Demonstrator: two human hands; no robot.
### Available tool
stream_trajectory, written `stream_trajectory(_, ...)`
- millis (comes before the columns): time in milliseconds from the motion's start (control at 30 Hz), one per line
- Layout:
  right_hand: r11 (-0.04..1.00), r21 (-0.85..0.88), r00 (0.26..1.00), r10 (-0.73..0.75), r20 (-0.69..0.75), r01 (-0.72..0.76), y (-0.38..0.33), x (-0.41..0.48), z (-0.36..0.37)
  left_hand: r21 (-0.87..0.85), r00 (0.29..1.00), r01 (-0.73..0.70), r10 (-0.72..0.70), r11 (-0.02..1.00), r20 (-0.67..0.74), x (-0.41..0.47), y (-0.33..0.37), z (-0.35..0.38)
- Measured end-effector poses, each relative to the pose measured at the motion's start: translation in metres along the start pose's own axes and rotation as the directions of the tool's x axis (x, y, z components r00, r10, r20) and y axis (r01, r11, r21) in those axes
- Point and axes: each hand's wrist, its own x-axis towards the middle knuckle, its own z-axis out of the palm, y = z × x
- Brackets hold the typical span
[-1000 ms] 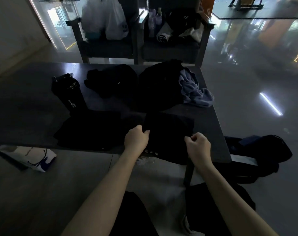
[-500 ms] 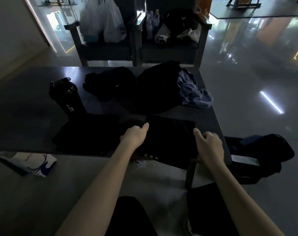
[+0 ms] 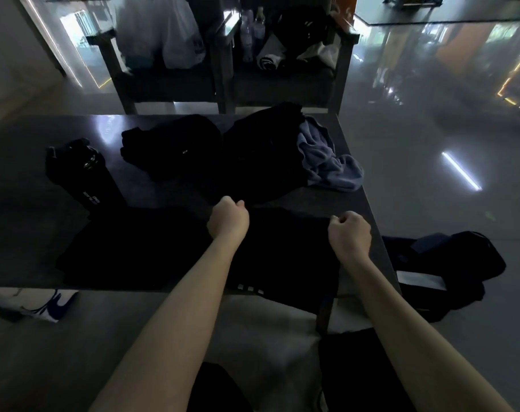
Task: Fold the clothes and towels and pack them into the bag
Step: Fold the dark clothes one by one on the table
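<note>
A black garment (image 3: 285, 251) with white stripes at its hem lies on the near right of the dark table (image 3: 30, 221), its hem hanging over the front edge. My left hand (image 3: 229, 218) pinches its far left corner with curled fingers. My right hand (image 3: 350, 233) pinches its far right corner the same way. To the left lies another flat black garment (image 3: 134, 248). Behind them sit a crumpled black garment (image 3: 172, 144), a black pile (image 3: 264, 156) and a blue-grey towel (image 3: 327, 159). A black bag (image 3: 448, 263) lies on the floor at the right.
A black bottle (image 3: 83, 173) stands on the table's left. Two dark chairs (image 3: 169, 81) behind the table hold white plastic bags, bottles and clothes. A white and blue bag (image 3: 36, 301) lies on the floor at the left. The glossy floor stretches away to the right.
Both hands have moved from the garment's near part to its far edge and closed into pinches at the two far corners. The view has shifted slightly.
</note>
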Motion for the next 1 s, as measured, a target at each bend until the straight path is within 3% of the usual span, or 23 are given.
stream_trajectory(167, 0.999, 0.052, 0.999, -0.010, -0.051, 0.013, 0.007, -0.009, -0.002, 0.025, 0.997, 0.020, -0.018, 0.999, -0.075, -0.012, -0.014, -0.005)
stream_trajectory(333, 0.999, -0.021, 0.999, -0.033, 0.033, 0.033, 0.002, -0.028, -0.007, 0.054, 0.999, -0.028, 0.030, 0.998, -0.041, -0.028, -0.014, -0.004)
stream_trajectory(467, 0.972, -0.236, 0.993, 0.015, 0.121, 0.014, 0.013, -0.057, -0.017, 0.322, 0.992, -0.128, 0.126, 0.938, 0.029, -0.053, -0.018, -0.004)
stream_trajectory(533, 0.970, -0.241, 0.991, 0.005, 0.131, 0.027, 0.022, -0.071, -0.016, 0.384, 0.991, -0.132, 0.132, 0.914, 0.026, -0.067, -0.023, -0.003)
stream_trajectory(767, 0.994, -0.013, 0.994, -0.106, 0.026, 0.107, 0.013, -0.060, -0.015, 0.333, 0.970, -0.221, 0.243, 0.917, -0.025, -0.066, -0.029, -0.016)
stream_trajectory(1000, 0.984, -0.157, 0.995, -0.093, -0.032, 0.087, 0.021, -0.063, -0.022, 0.263, 0.984, -0.162, 0.175, 0.951, -0.024, -0.082, -0.040, -0.017)
